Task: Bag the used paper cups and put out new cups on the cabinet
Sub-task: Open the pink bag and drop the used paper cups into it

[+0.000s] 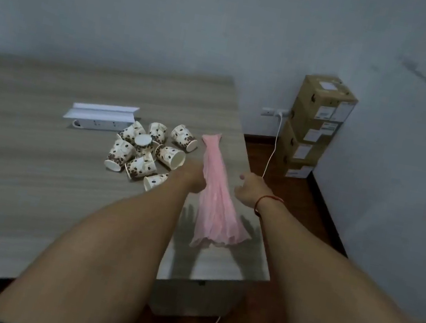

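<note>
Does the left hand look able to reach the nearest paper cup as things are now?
Probably yes. The nearest paper cup lies on its side just beside the left hand, with nothing between them; but that hand seems to hold the pink plastic bag.

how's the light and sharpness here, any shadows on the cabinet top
Head view: dim, flat light and soft focus overall; the left hand and right hand cast dark finger-shaped shadows on the grey wood-grain cabinet top either side of the crumpled pink plastic bag.
</note>
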Demonstrator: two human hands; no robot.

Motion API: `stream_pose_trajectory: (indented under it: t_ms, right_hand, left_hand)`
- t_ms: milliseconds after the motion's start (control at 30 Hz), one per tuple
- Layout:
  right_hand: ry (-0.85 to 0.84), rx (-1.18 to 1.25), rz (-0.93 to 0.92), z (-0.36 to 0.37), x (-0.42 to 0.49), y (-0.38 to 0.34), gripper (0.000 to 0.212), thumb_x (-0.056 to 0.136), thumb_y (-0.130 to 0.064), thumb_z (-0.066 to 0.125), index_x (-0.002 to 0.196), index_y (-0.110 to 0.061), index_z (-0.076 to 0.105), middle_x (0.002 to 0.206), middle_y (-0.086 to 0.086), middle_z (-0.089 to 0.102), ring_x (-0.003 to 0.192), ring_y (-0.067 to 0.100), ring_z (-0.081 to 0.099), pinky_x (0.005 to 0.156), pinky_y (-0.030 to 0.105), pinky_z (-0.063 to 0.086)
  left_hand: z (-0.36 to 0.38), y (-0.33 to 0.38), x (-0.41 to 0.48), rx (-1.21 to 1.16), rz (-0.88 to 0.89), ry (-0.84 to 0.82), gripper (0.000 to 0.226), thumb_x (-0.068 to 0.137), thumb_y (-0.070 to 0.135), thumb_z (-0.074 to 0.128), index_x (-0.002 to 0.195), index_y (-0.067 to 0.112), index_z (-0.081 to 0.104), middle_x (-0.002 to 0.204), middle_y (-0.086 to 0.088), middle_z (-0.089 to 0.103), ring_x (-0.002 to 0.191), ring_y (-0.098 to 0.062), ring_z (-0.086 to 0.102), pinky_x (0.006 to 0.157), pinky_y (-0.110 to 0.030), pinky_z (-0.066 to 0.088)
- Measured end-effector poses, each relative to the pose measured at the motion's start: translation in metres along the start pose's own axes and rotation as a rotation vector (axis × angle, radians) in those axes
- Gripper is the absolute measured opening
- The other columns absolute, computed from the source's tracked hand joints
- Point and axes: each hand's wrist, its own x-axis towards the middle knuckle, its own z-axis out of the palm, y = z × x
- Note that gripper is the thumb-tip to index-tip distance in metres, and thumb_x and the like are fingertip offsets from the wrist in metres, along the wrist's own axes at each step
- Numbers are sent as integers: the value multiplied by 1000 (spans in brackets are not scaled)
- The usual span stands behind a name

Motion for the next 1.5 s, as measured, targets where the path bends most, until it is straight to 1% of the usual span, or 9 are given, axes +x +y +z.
stream_pose_trajectory:
  t_ms: [200, 400, 633, 867, 1100, 1233, 1300, 1400, 1500]
  right_hand:
    - [-139, -15, 24, 44, 16, 36, 47, 89, -13, 53, 135, -10, 48, 142, 16, 47, 127, 34, 49, 108, 40, 41]
    - [-193, 9, 71, 86, 34, 73, 33, 84, -17, 55, 117, -10, 57, 125, 17, 58, 111, 34, 59, 95, 39, 49]
    - [-136, 79, 104, 120, 36, 84, 35, 85, -6, 51, 119, -6, 57, 122, 20, 59, 111, 35, 59, 95, 39, 49]
    - [5, 179, 151, 88, 36, 69, 30, 90, -11, 45, 118, -13, 54, 125, 19, 56, 111, 37, 57, 92, 37, 46]
    - [-185, 139, -11, 9, 34, 30, 60, 86, -9, 61, 143, -15, 42, 151, 9, 38, 134, 26, 42, 109, 31, 36]
    - [-166, 45, 5, -10, 33, 20, 80, 79, -25, 73, 146, -15, 32, 149, 10, 40, 132, 31, 44, 109, 42, 40]
    - [-74, 2, 12, -16, 34, 19, 71, 79, -33, 73, 140, -14, 40, 141, 10, 48, 125, 31, 51, 104, 45, 44]
    - [87, -3, 25, -22, 37, 19, 35, 93, -24, 55, 125, -13, 56, 129, 12, 58, 115, 32, 58, 99, 45, 48]
    - [235, 13, 49, -27, 43, 18, 26, 93, -13, 45, 111, -9, 63, 114, 15, 65, 103, 34, 63, 91, 46, 52]
  left_hand:
    - [68, -9, 11, -29, -125, -213, 56, 98, 31, 49, 145, 4, 36, 153, -14, 37, 140, -28, 38, 113, -34, 31]
    - [120, -7, 25, -137, -261, -355, 60, 96, 38, 51, 141, 0, 40, 143, -18, 49, 127, -33, 52, 100, -37, 45]
    - [147, -10, 28, -242, -332, -369, 46, 88, 13, 66, 129, -2, 50, 129, -18, 58, 115, -33, 60, 78, -32, 51]
    - [111, -7, 36, -328, -317, -182, 29, 90, 5, 53, 118, -2, 57, 126, -21, 58, 117, -36, 58, 93, -38, 48]
    - [25, 32, 48, -403, -48, -33, 27, 102, 13, 39, 122, 1, 54, 127, -20, 57, 115, -34, 54, 82, -31, 36]
    - [-8, 50, 51, -392, 40, 6, 27, 102, 15, 40, 119, 0, 55, 126, -22, 58, 112, -35, 56, 79, -31, 40]
    - [-19, 55, 50, -430, 48, -3, 31, 103, 18, 40, 123, 0, 53, 127, -23, 56, 111, -38, 58, 75, -36, 49]
    - [-32, 58, 49, -504, 38, -24, 34, 103, 20, 40, 127, -1, 52, 130, -23, 53, 105, -39, 60, 71, -42, 57]
    - [-35, 58, 51, -567, 34, 18, 25, 101, 24, 44, 104, 5, 59, 115, -21, 58, 87, -32, 58, 65, -40, 56]
